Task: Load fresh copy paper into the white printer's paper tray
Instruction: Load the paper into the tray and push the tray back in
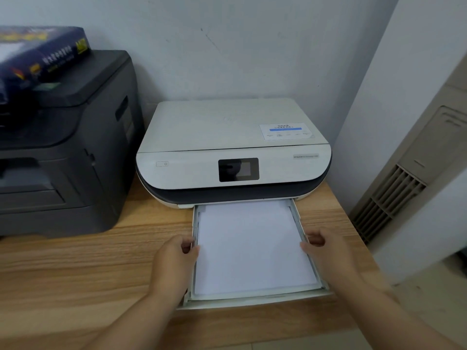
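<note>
The white printer [235,137] stands on a wooden table against the wall, its lid down. Its paper tray [255,300] is pulled out toward me over the table's front edge. A flat stack of white copy paper [252,246] lies in the tray, its far end under the printer's front. My left hand [174,263] grips the tray's left side wall, thumb on the paper's left edge. My right hand [326,251] grips the right side wall in the same way, thumb at the paper's right edge.
A dark grey printer [63,152] stands on the wooden table [75,261] at the left, with a blue wrapped ream of paper [38,51] on top. A floor-standing air conditioner [414,178] with a vent grille fills the right side.
</note>
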